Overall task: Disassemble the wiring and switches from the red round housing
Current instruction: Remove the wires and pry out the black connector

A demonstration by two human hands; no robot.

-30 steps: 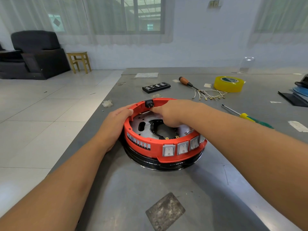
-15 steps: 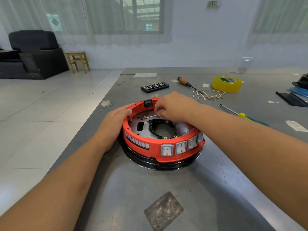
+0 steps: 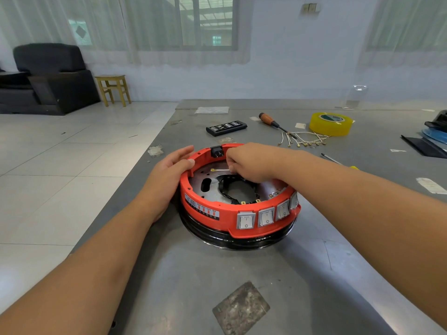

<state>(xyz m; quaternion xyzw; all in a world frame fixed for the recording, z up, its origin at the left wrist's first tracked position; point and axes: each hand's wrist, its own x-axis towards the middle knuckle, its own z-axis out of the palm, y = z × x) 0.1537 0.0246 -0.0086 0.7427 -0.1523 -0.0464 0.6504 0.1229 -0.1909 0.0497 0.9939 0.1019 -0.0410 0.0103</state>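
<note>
The red round housing [image 3: 208, 209] sits on a black base in the middle of the grey table [image 3: 193, 274]. Several grey rocker switches [image 3: 266, 217] line its front rim, and a black socket [image 3: 216, 151] is set in its far rim. My left hand [image 3: 169, 170] rests against the housing's left outer wall, thumb hooked over the rim. My right hand [image 3: 249, 163] is over the inside of the housing and pinches a thin white wire [image 3: 221, 170] with a brass terminal at its free end.
Behind the housing lie a black remote-like bit case [image 3: 226, 128], a wooden-handled screwdriver [image 3: 272, 123], a bundle of loose wires [image 3: 303, 140], a yellow tape roll [image 3: 330, 123] and a green-yellow screwdriver [image 3: 338, 162]. Black and blue items sit at the right edge [image 3: 433, 136]. The table's left edge drops to tiled floor.
My right hand has drawn back from the black socket toward the housing's middle, and a white wire with a brass terminal now shows in its fingers. The left hand stays on the rim.
</note>
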